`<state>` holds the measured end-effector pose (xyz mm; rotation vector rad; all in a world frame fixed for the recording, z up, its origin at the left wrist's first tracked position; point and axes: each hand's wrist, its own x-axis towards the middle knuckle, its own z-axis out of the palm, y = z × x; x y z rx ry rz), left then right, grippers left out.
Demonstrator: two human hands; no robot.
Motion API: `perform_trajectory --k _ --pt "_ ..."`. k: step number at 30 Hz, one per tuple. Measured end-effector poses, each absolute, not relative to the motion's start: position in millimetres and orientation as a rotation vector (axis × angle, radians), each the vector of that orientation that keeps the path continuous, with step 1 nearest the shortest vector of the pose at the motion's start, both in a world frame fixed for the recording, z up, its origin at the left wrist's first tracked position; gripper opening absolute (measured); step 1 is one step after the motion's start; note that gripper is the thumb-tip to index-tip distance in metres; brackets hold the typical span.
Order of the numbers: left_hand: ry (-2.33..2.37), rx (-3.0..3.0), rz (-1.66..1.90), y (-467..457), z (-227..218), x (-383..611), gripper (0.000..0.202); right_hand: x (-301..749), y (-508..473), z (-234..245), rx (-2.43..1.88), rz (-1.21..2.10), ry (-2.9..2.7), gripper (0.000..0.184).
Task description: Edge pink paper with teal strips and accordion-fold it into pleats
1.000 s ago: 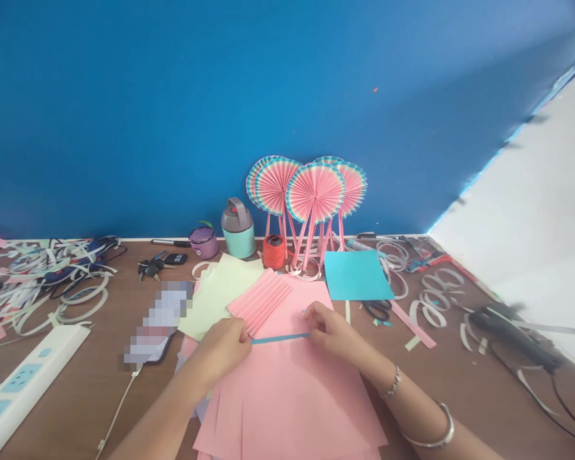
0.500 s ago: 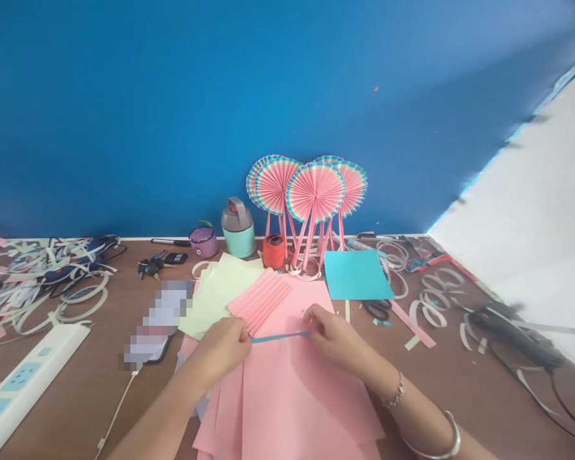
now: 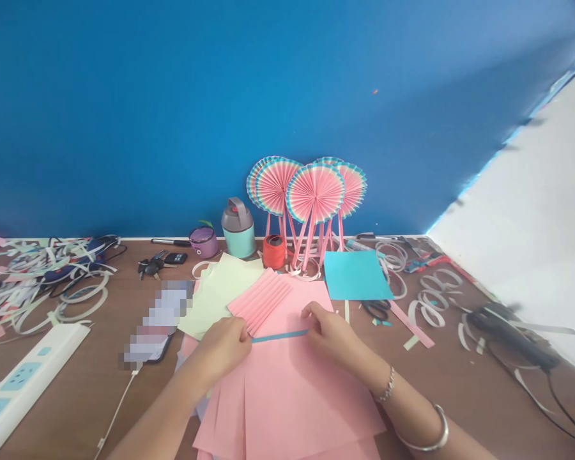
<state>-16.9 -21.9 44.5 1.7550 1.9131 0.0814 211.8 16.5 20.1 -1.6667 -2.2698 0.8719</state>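
Note:
A narrow blue paper strip [image 3: 280, 335] stretches between my hands, just over a stack of pink paper sheets [image 3: 297, 390]. My left hand [image 3: 227, 342] pinches its left end. At the other end, my right hand [image 3: 328, 329] has thumb and fingers closed on the strip, the tips partly hidden. Behind the strip lies a row of thin pink paper sticks [image 3: 261, 300], side by side. They rest partly on pale green sheets [image 3: 223, 287]. A blue-green square sheet [image 3: 358, 275] lies beyond my right hand.
Several pink folded paper fans [image 3: 315, 193] stand against the blue wall, beside a red string spool [image 3: 274, 253] and a turquoise flask [image 3: 238, 233]. Scissors [image 3: 377, 310] and a glue gun [image 3: 515, 335] lie right. Left are a phone [image 3: 158, 326], a power strip [image 3: 23, 383] and tangled paper strips [image 3: 71, 281].
My right hand has shifted very slightly, and its forearm has moved a little to the left. The blue strip's face is turned more toward me. My left hand has stayed put.

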Motion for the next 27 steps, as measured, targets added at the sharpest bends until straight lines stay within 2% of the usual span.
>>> perform_trajectory --k 27 --pt "1.922 1.756 0.077 -23.2 46.3 -15.2 0.026 199.3 13.3 16.5 -1.82 0.639 -2.417 0.037"
